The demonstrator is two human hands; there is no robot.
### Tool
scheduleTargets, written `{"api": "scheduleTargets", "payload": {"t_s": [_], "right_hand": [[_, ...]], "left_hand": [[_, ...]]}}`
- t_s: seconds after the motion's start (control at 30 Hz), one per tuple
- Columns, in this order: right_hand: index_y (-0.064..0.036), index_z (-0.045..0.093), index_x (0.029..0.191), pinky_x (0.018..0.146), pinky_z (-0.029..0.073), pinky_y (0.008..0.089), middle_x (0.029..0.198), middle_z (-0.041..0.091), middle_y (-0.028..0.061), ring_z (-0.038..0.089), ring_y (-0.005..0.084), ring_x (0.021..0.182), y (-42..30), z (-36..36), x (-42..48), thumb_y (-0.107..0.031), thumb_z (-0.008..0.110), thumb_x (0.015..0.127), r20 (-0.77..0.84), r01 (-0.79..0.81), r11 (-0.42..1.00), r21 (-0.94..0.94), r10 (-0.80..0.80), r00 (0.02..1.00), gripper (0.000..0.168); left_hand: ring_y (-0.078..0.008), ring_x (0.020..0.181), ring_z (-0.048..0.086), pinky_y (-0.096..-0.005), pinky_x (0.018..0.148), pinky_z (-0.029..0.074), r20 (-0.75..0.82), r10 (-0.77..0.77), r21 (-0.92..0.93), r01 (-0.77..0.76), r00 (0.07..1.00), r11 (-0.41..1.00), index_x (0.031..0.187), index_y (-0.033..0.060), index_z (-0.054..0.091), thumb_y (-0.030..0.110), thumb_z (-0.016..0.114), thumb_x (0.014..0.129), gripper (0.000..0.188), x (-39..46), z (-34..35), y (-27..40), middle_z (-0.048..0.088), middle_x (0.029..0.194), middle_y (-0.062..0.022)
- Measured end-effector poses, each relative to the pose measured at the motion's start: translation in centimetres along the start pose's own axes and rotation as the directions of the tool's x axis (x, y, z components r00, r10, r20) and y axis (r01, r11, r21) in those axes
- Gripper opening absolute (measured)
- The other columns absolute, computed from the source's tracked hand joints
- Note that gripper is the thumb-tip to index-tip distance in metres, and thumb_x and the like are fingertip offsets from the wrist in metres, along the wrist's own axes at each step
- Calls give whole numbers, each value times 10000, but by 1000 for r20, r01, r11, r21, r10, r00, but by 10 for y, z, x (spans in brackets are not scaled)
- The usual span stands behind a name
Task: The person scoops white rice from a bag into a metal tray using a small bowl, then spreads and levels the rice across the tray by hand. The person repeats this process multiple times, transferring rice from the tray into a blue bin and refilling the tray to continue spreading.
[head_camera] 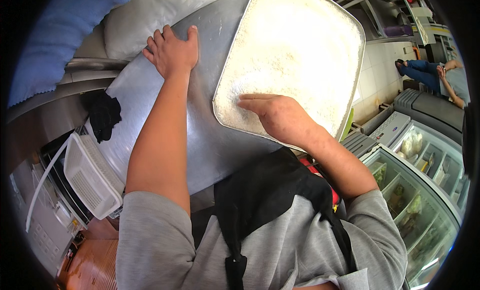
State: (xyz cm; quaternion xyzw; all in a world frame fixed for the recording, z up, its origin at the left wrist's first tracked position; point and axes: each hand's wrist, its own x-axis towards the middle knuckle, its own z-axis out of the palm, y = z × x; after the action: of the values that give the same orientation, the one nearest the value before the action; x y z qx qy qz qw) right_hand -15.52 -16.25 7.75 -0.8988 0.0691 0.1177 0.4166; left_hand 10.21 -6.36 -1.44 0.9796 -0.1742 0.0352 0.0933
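My left hand rests with spread fingers on the stainless steel tabletop, near its far edge, and grips nothing. To its right is a large rectangular metal tray with a thin raised rim. A pale layer of breadcrumb-like granules covers the tray, washed out by glare over much of it. My right hand reaches over the near rim, fingers extended and close together. Its fingertips are at the granules in the tray's near left corner. The palm side is hidden from view.
A black cloth and a white plastic basket are at the table's left end. Beyond the far edge lie a white plastic sack and a blue cloth. Glass-topped cold cabinets stand right. A person is farther off.
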Motion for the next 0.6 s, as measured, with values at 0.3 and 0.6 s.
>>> {"api": "scheduleTargets", "payload": {"t_s": [0.3, 0.6], "right_hand": [[-62, 583, 1312, 1035, 476, 380, 1500, 454, 94, 450, 307, 1361, 17, 21, 0, 31, 498, 795, 1, 84, 905, -416, -92, 996, 532], [-40, 651, 1198, 985, 495, 392, 1330, 597, 171, 591, 320, 1187, 4, -20, -41, 24, 466, 796, -332, -146, 958, -245, 59, 942, 447]], "left_hand": [[-354, 1387, 358, -525, 1189, 173, -250, 16, -472, -136, 968, 871, 1367, 1, 500, 432, 589, 917, 629, -3, 3, -17, 444, 1455, -200], [-379, 1388, 364, -542, 1186, 199, -294, 380, -420, -475, 877, 773, 1004, 187, 753, 247, 702, 830, 191, -22, -11, 15, 575, 1357, -74]]}}
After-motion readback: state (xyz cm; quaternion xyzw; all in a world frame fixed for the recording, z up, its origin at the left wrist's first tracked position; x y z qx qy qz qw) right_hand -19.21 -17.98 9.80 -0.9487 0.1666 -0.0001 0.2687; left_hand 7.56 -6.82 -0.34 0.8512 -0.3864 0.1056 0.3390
